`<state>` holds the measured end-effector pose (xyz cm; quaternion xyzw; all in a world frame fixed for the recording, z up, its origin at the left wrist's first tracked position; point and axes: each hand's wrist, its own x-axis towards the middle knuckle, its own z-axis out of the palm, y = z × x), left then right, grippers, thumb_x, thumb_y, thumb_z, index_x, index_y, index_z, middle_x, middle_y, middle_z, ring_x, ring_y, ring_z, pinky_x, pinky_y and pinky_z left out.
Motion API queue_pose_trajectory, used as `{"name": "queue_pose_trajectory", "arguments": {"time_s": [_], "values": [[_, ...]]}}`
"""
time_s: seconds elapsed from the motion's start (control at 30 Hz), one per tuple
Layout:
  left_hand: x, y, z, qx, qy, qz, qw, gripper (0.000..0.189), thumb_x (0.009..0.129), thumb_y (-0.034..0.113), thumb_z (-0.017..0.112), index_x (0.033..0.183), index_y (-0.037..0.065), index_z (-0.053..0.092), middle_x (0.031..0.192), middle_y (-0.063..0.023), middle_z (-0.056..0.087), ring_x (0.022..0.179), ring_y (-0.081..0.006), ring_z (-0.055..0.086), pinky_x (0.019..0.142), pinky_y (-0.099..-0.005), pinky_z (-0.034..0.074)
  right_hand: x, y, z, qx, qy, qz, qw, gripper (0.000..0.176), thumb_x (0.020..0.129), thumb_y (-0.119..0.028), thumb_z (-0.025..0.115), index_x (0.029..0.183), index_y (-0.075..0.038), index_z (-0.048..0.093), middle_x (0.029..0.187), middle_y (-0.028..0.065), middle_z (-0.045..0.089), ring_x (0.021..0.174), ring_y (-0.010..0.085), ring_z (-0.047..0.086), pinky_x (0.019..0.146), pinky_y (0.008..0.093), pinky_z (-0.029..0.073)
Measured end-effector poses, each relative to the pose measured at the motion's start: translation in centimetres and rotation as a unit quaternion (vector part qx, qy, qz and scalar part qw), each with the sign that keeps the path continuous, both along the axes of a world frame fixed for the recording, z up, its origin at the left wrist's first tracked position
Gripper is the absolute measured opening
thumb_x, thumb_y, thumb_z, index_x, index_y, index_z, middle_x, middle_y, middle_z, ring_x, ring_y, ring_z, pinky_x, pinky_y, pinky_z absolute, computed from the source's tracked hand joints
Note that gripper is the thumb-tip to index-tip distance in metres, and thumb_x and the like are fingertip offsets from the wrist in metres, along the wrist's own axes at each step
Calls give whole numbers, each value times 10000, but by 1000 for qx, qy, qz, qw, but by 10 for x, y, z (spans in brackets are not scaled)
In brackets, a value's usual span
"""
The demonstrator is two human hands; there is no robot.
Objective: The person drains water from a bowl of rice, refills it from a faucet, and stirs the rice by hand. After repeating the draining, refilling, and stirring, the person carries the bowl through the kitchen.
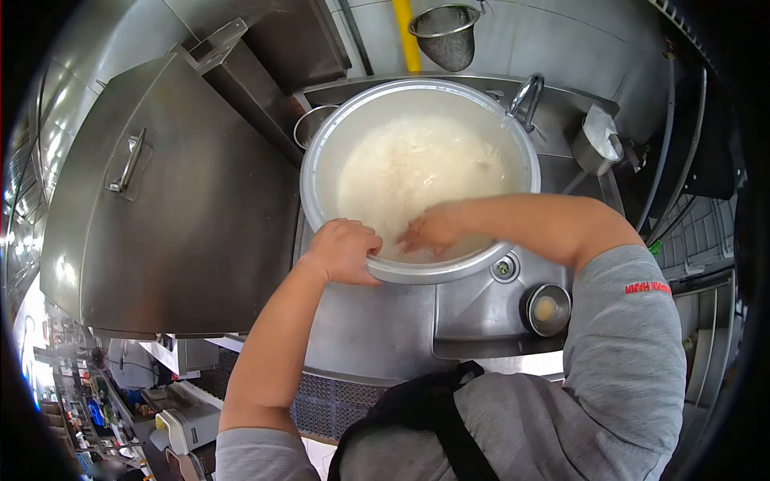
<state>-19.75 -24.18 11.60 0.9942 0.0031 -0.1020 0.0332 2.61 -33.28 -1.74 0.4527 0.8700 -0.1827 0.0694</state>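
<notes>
A large, pale round basin (525, 160) stands over the steel sink, filled with cloudy whitish water (425, 152). What lies beneath its surface I cannot make out. At the near left of the basin, my left hand (343, 250) is closed around the rim, fingers over the inside edge and thumb below. My right hand (437, 230) reaches across the right side into the basin at the near edge of the water. Its fingers are apart and slightly blurred, with nothing visible held in them.
A curved chrome faucet (526, 100) rises behind the basin. In the sink (473, 329) sit a drain (504, 268) and a small metal bowl (549, 310). To the left stands a big steel lidded unit (184, 208). A mesh strainer (445, 40) hangs on the wall; a metal pot (593, 152) is at right.
</notes>
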Motion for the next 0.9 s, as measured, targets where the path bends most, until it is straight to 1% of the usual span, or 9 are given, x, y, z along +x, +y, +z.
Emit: {"name": "queue_pose_trajectory", "arguments": {"time_s": [0.03,0.17,0.27,0.33,0.47,0.6,0.67,0.8,0.9], "values": [[0,0,1,-4,1,4,1000,345,543,400,776,730,149,632,760,3,633,791,-219,631,743,-372,498,24,5,-3,-3,62,91,994,664,837,-382,673,1434,-201,448,1526,67,374,1368,302,401,1083,483,369],[0,0,0,1,-3,-3,1000,354,544,404,779,736,146,630,753,3,630,785,-223,629,733,-375,500,91,-17,42,11,-158,-200,967,668,841,-372,668,1452,-295,411,1533,-7,369,1345,275,434,1041,484,413],[0,0,2,3,6,0,1000,359,545,405,783,740,146,627,744,2,628,776,-226,627,719,-377,501,101,-22,7,37,-174,-371,911,630,855,-268,639,1448,-238,428,1462,42,473,1271,306,516,950,503,478],[0,1,-2,5,-4,-3,1000,365,541,406,787,744,148,627,744,4,628,777,-225,626,717,-377,500,71,-25,-4,-146,-237,-445,851,516,830,-187,619,1341,-143,567,1335,107,591,1174,337,591,886,523,509],[0,1,-1,2,1,-4,1000,361,542,405,786,743,150,627,753,5,631,788,-223,626,725,-376,497,-7,-55,40,-163,-219,-300,914,251,786,-156,616,969,-60,758,1075,158,708,988,323,682,804,443,546],[0,0,-1,7,-5,-7,1000,353,541,400,783,739,153,626,750,6,632,790,-224,628,734,-371,496,-3,-48,56,-141,-165,-238,947,220,755,-142,622,900,-52,761,947,162,724,883,317,704,741,407,553],[-1,-1,-1,8,-6,-6,1000,349,541,397,782,736,154,626,747,5,632,788,-225,628,736,-369,496,34,-32,40,-189,-60,-288,937,201,739,-142,618,850,-45,755,899,162,723,840,315,706,711,416,553],[0,-1,-1,8,-6,-6,1000,343,541,394,778,731,153,626,743,2,632,784,-226,629,733,-370,497,110,-47,45,45,-130,-456,879,214,744,-166,691,898,-31,750,950,150,722,888,308,701,684,424,562],[0,0,-1,6,-8,-7,1000,343,542,396,778,732,153,627,745,1,632,786,-228,629,731,-372,497,113,-39,34,93,-154,-515,838,228,776,-130,657,969,-42,744,1018,144,719,941,307,702,687,431,566]]}}
